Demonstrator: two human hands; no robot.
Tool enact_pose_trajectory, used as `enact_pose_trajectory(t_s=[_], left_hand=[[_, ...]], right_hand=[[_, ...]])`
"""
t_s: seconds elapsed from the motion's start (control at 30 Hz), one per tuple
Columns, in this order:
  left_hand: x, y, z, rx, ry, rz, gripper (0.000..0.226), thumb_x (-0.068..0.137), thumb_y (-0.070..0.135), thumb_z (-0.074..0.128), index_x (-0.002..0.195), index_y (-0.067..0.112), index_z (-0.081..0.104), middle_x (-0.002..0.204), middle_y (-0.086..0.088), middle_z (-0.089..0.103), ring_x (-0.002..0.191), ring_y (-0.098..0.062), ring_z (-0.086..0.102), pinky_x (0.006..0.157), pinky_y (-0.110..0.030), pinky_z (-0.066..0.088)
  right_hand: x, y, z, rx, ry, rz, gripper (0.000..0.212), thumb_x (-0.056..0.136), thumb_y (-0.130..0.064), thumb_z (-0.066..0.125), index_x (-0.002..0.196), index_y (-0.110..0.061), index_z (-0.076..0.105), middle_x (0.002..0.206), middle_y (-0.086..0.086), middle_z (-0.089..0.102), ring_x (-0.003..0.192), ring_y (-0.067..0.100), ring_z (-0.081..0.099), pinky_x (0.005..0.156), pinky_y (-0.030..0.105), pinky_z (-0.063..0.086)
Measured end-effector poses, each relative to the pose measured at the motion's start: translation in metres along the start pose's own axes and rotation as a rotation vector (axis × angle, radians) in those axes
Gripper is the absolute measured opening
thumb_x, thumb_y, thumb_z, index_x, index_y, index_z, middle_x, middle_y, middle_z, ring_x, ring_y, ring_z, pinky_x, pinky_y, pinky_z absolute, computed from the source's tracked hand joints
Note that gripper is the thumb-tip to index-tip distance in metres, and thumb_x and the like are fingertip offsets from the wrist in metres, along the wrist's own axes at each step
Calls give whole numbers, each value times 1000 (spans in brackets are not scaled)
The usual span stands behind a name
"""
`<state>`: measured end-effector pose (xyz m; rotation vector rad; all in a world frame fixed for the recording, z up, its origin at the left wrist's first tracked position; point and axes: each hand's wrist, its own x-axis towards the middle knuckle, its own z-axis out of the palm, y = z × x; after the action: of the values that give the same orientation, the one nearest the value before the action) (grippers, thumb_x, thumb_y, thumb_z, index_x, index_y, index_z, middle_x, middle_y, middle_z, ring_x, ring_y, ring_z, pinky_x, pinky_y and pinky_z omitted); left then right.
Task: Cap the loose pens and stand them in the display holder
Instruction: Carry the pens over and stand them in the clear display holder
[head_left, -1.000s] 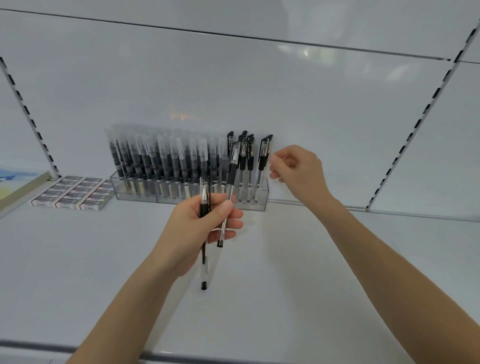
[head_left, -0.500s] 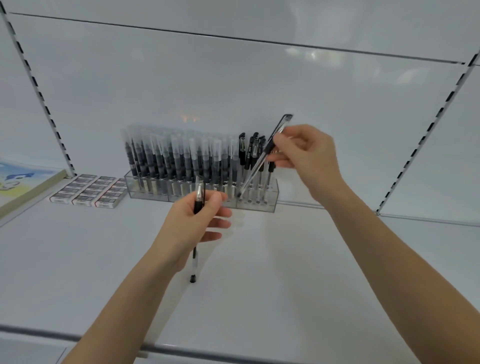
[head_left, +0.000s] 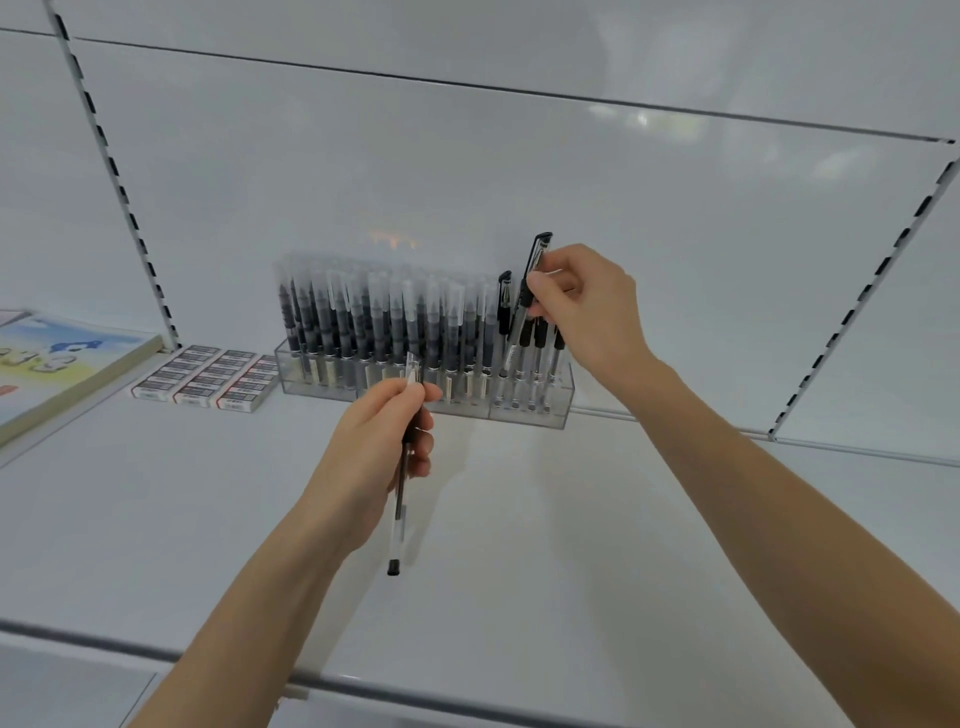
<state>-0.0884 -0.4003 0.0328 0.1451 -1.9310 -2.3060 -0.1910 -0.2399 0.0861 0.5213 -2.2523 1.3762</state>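
A clear acrylic display holder (head_left: 563, 410) stands against the back wall of the white shelf, packed with several upright capped pens. My right hand (head_left: 582, 306) pinches a black-capped pen (head_left: 531, 280) by its upper part, its lower end down among the pens in the holder's right section. My left hand (head_left: 374, 452) grips another pen (head_left: 399, 514) in front of the holder; it hangs nearly upright, black end plug lowest and a clear cap tip showing above my fingers.
Rows of small boxed erasers (head_left: 205, 378) lie left of the holder. An illustrated book (head_left: 57, 364) rests at the far left. Slotted uprights (head_left: 117, 176) run up the back wall. The shelf's front edge (head_left: 363, 680) crosses below my arms.
My right hand took one pen from my left hand, swung it up over the holder and lowered its end into the right section. My left hand now holds a single pen.
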Motion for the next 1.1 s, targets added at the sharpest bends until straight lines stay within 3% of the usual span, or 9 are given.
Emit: enact_pose_trajectory(t_s=[0.23, 0.4, 0.53, 0.6, 0.7, 0.8, 0.87, 0.97, 1.1], left_hand=[[-1, -2, 0, -19, 14, 49, 23, 94, 15, 43, 85, 14, 64, 63, 1, 44, 55, -11, 45, 47, -19, 45], [-2, -2, 2, -12, 8, 61, 20, 93, 15, 45, 88, 13, 64, 64, 0, 43, 57, -12, 44, 47, -17, 45], [-1, -4, 0, -6, -1, 67, 18, 94, 14, 45, 95, 11, 63, 67, -2, 44, 59, -12, 46, 48, -17, 46], [-2, -4, 0, -4, -10, 74, 17, 94, 13, 45, 97, 13, 62, 68, -3, 46, 59, -12, 47, 48, -17, 47], [-3, -3, 0, -10, -11, 82, 15, 93, 12, 47, 88, 19, 59, 68, -4, 48, 59, -14, 47, 49, -18, 48], [-4, -1, 0, -35, -2, 87, 14, 92, 12, 49, 88, 22, 57, 68, -4, 51, 60, -15, 49, 52, -21, 49], [-4, 0, -1, -61, 8, 96, 13, 91, 11, 50, 88, 22, 58, 69, -4, 56, 59, -14, 54, 61, -24, 50], [-3, -1, 0, -85, 6, 122, 13, 89, 10, 53, 87, 21, 58, 64, 2, 67, 61, -10, 60, 71, -27, 51], [-2, -1, 1, -157, -13, 144, 14, 86, 3, 54, 84, 17, 59, 70, -1, 70, 64, -12, 66, 67, -23, 57]], right_hand=[[1, 5, 4, -40, -7, 22, 2, 91, -17, 53, 91, -19, 54, 81, 1, 63, 71, 4, 64, 52, 5, 41], [6, 7, 3, -79, -13, 11, 3, 90, -17, 53, 89, -19, 55, 78, 0, 62, 57, -5, 60, 55, 4, 43], [6, 7, 4, -77, -13, 21, 3, 90, -17, 53, 90, -18, 55, 79, 1, 63, 56, -6, 59, 54, 4, 43], [4, 6, 6, -84, -30, 27, 4, 91, -16, 52, 91, -17, 55, 80, 2, 63, 65, 2, 63, 57, 7, 45], [-1, 10, 10, -117, -76, 52, 8, 92, -14, 51, 95, -9, 57, 83, 6, 62, 79, 22, 66, 72, 25, 52], [-6, 16, 15, -152, -129, 100, 13, 93, -13, 50, 98, -4, 57, 85, 13, 64, 81, 26, 68, 79, 34, 53], [-10, 20, 19, -137, -145, 120, 11, 93, -13, 49, 98, -6, 57, 79, 7, 61, 80, 26, 68, 80, 39, 54], [-11, 20, 21, -112, -141, 125, 13, 93, -13, 50, 100, -6, 57, 72, -3, 56, 80, 27, 68, 79, 38, 55], [-15, 22, 18, -133, -124, 119, 17, 90, -16, 55, 102, -6, 60, 85, 11, 67, 85, 26, 67, 80, 32, 53]])
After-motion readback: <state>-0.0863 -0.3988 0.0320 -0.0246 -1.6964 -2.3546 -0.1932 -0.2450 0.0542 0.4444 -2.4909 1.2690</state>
